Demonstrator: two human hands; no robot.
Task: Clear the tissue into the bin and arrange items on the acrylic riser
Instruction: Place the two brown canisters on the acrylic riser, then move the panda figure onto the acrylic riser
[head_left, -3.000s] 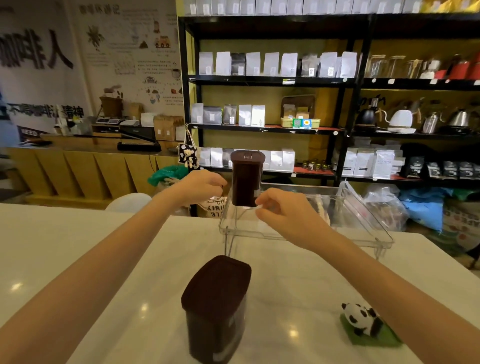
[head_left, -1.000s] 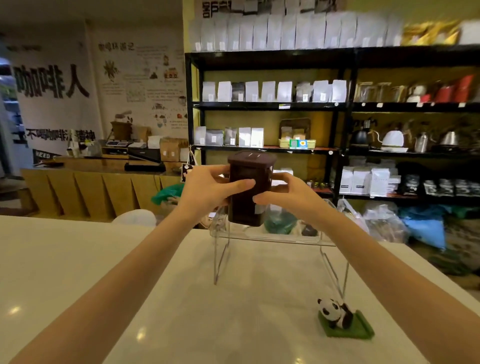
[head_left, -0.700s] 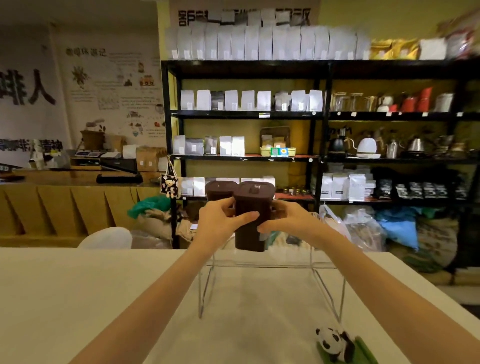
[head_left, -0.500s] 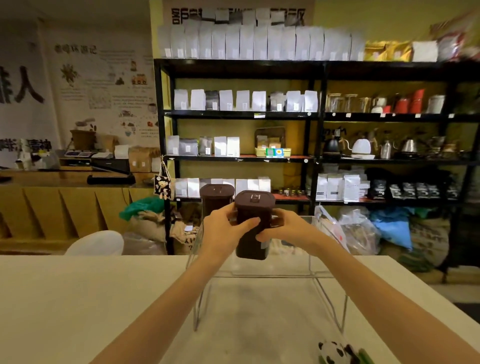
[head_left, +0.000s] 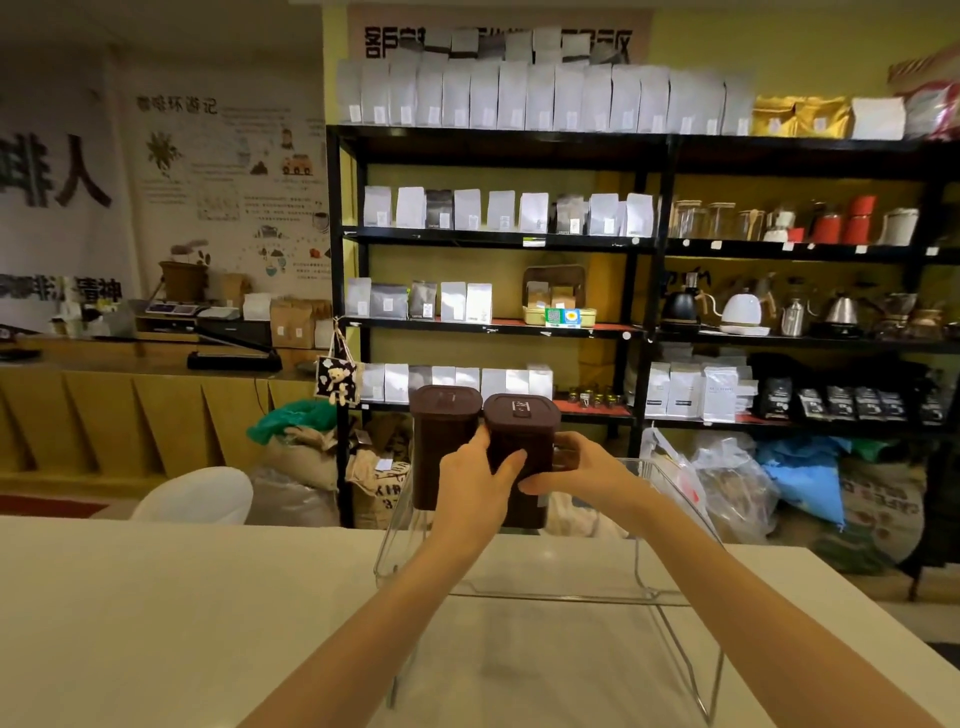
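While a tall black shelf unit (head_left: 623, 239) lined with white and grey bags fills the far wall, a white table (head_left: 156, 623) stretches across the foreground. On the table, near its far edge, stands a clear acrylic riser (head_left: 670, 603) with thin transparent legs. Two dark brown lidded canisters stand upright on the riser's top, side by side and nearly touching. Both bare forearms reach forward from the bottom edge to the right canister (head_left: 522, 447). Curled around that canister's left and front face is the left hand (head_left: 475, 480), thumb pressed across the front and fingers tucked between the two canisters. Cupping its right side is the right hand (head_left: 574, 470), with fingers wrapped around the wall and thumb near the lower front. No hand holds the left canister (head_left: 441, 441), which stands just behind the left hand's knuckles. No tissue or bin can be made out.
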